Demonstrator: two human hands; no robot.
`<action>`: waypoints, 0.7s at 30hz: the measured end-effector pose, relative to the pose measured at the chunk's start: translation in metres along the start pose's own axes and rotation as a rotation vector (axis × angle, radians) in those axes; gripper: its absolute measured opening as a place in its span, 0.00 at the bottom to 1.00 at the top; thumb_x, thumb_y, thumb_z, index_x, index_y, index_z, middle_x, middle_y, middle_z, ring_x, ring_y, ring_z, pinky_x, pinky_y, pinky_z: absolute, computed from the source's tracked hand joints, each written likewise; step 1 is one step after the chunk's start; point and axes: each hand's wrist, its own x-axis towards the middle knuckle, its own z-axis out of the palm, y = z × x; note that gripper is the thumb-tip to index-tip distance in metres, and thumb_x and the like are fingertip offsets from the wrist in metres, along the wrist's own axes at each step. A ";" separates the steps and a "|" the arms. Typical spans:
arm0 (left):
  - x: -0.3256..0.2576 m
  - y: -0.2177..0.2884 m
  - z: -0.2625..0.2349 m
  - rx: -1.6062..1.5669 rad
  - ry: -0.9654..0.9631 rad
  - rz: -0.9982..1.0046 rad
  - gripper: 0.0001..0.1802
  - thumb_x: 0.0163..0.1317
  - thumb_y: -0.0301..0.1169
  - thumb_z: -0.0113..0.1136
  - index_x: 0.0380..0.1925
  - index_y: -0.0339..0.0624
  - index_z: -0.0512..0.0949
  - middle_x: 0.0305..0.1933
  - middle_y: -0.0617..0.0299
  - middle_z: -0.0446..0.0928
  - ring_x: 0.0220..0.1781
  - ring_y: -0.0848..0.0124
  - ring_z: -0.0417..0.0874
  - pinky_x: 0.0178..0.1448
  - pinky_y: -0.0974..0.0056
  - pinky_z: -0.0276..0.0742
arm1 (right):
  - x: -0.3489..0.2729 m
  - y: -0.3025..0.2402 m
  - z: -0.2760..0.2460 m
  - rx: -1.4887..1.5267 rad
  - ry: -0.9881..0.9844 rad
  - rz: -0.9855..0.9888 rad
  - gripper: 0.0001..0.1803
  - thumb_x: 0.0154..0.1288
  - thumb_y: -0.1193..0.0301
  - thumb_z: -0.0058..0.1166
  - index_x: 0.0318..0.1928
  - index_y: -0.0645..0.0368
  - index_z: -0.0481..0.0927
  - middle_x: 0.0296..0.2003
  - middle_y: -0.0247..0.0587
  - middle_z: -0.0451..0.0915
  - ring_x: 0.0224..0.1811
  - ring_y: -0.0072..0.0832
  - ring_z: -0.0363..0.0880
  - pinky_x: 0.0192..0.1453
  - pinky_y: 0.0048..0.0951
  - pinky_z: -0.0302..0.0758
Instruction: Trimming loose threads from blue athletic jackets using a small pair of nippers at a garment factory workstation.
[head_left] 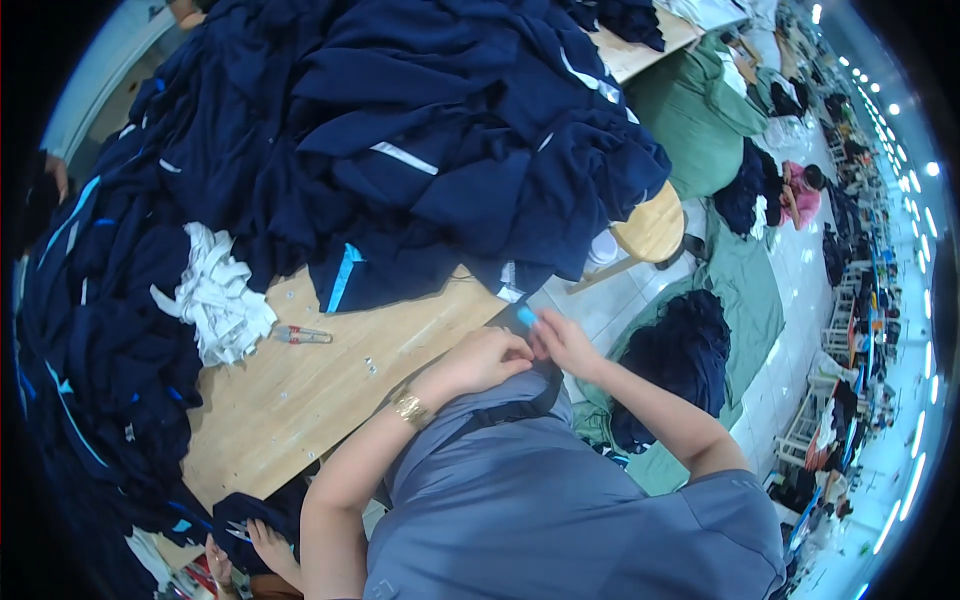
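Observation:
My left hand [490, 356], with a gold watch or bracelet [410, 408] at the wrist, is held at my waist beside the table edge. Its fingers are curled together, and whatever they may pinch is hidden. Close by on the right, my right hand [562, 345] is closed too, its fingers nearly meeting the left ones. A small light-blue piece [526, 316] shows at its fingertips; I cannot tell whether it is worn or held. Both hands are just in front of a dark strap [500, 412] across my grey clothing.
Navy garments [400, 150] are heaped over the wooden table [330, 385]. On it lie white fabric strips [218, 295] and small thread snips [303, 335]. A round stool [650, 228] stands right, near a navy pile [675, 360] on green cloth. Another person's hand [268, 545] holds scissors at lower left.

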 end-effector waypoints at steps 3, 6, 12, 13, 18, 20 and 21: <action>0.019 -0.003 0.012 0.159 -0.093 -0.002 0.14 0.53 0.41 0.63 0.31 0.42 0.81 0.33 0.53 0.81 0.37 0.58 0.81 0.42 0.57 0.75 | -0.040 0.013 -0.018 0.008 -0.130 0.286 0.11 0.70 0.67 0.42 0.47 0.60 0.71 0.27 0.33 0.75 0.21 0.18 0.75 0.23 0.20 0.70; 0.020 0.015 0.005 0.090 -0.218 0.001 0.14 0.52 0.41 0.65 0.28 0.41 0.81 0.25 0.57 0.79 0.29 0.64 0.78 0.35 0.61 0.71 | -0.072 0.007 -0.040 0.081 -0.332 0.544 0.11 0.68 0.67 0.47 0.48 0.57 0.71 0.29 0.29 0.76 0.24 0.16 0.75 0.25 0.18 0.69; 0.017 0.030 -0.010 -0.148 -0.418 0.040 0.14 0.56 0.38 0.62 0.24 0.37 0.80 0.16 0.59 0.74 0.18 0.71 0.74 0.26 0.67 0.67 | -0.073 0.005 -0.041 0.246 -0.380 0.398 0.16 0.58 0.66 0.63 0.46 0.56 0.80 0.31 0.27 0.77 0.29 0.12 0.74 0.29 0.16 0.69; 0.018 0.026 -0.009 -0.193 -0.354 -0.035 0.16 0.56 0.41 0.62 0.24 0.37 0.80 0.16 0.57 0.75 0.20 0.69 0.76 0.27 0.66 0.69 | -0.067 0.004 -0.038 0.242 -0.386 0.393 0.16 0.58 0.66 0.63 0.46 0.56 0.80 0.31 0.27 0.77 0.29 0.12 0.74 0.29 0.16 0.69; 0.024 0.021 0.010 0.343 -0.185 -0.134 0.25 0.51 0.53 0.62 0.21 0.39 0.80 0.25 0.49 0.80 0.31 0.53 0.82 0.35 0.59 0.76 | -0.049 -0.005 -0.028 0.001 -0.301 0.215 0.17 0.56 0.63 0.63 0.45 0.58 0.81 0.27 0.35 0.79 0.27 0.19 0.76 0.32 0.22 0.72; 0.026 0.027 0.007 0.376 -0.214 -0.129 0.22 0.51 0.51 0.62 0.21 0.41 0.81 0.26 0.49 0.80 0.32 0.53 0.82 0.36 0.58 0.77 | -0.047 -0.007 -0.025 -0.117 -0.254 0.111 0.18 0.56 0.63 0.63 0.45 0.58 0.81 0.27 0.37 0.79 0.27 0.22 0.76 0.33 0.25 0.73; 0.027 0.031 0.004 0.403 -0.258 -0.119 0.19 0.51 0.48 0.62 0.22 0.42 0.81 0.26 0.49 0.80 0.33 0.53 0.82 0.37 0.56 0.77 | -0.051 -0.007 -0.025 -0.267 -0.224 0.032 0.18 0.57 0.63 0.62 0.46 0.57 0.81 0.27 0.38 0.77 0.28 0.25 0.75 0.34 0.27 0.72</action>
